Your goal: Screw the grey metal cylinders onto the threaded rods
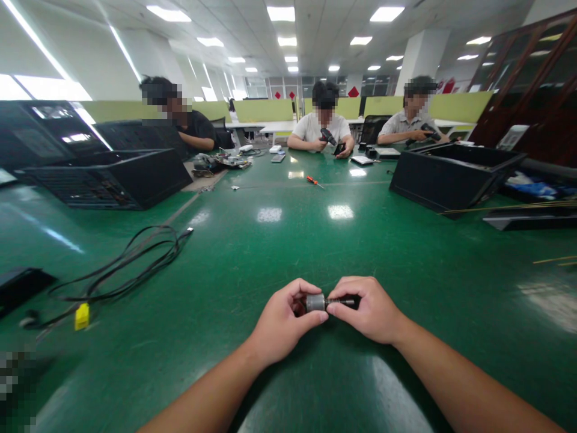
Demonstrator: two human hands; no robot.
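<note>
The left hand [280,322] and right hand [375,310] were at the near middle of the table [288,246], a cylinder [315,302] between the left fingers and its shaft [346,302] running rightward into the right hand. To the left lay a cable [94,289] with a tag [82,317] on it. Beyond the cable stood the left case [117,183], circuit boards [232,160] behind it to the right; the right case [430,180] stood opposite. Between the cases lay a screwdriver [312,180]. Three people [306,133] sat farther back: left, middle and right.

Green table [234,240] under black cable [157,267], screwdriver [312,180], dark case [433,180].
</note>
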